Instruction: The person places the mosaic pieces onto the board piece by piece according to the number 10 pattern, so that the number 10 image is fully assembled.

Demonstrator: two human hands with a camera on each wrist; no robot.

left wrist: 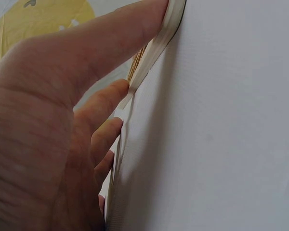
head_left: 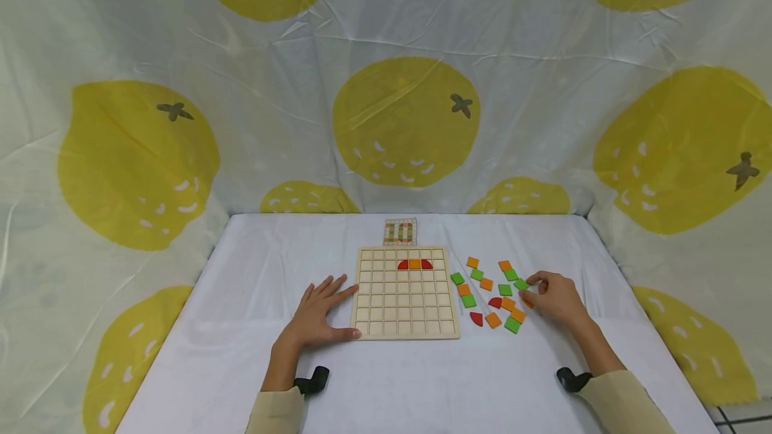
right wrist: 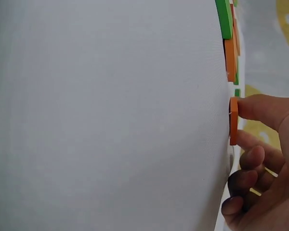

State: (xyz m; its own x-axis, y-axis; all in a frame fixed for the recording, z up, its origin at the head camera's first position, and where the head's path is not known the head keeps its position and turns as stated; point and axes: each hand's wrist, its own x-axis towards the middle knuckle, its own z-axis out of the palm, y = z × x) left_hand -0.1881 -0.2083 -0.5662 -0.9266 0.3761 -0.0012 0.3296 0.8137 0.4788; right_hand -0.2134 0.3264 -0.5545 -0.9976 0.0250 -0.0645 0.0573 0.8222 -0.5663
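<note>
A wooden grid board (head_left: 401,339) lies flat on the table. In one of its upper rows sit an orange square tile (head_left: 415,264) and, on either side of it, a red quarter-circle tile (head_left: 403,265) and a second red one (head_left: 427,264). My left hand (head_left: 319,313) is spread along the board's left edge, with thumb and index fingertip touching it. At the right side of the loose tiles, my right hand (head_left: 556,297) pinches an orange square tile (right wrist: 233,121) between thumb and index finger, low over the cloth. Its other fingers are curled. A green tile (head_left: 521,284) lies by the index fingertip.
Loose green, orange and red tiles are scattered between the board and my right hand, including a red quarter-circle (head_left: 476,319) and a green square (head_left: 512,325). A small patterned card (head_left: 400,232) lies behind the board. Lemon-printed cloth (head_left: 407,119) hangs around the white-covered table (head_left: 422,387).
</note>
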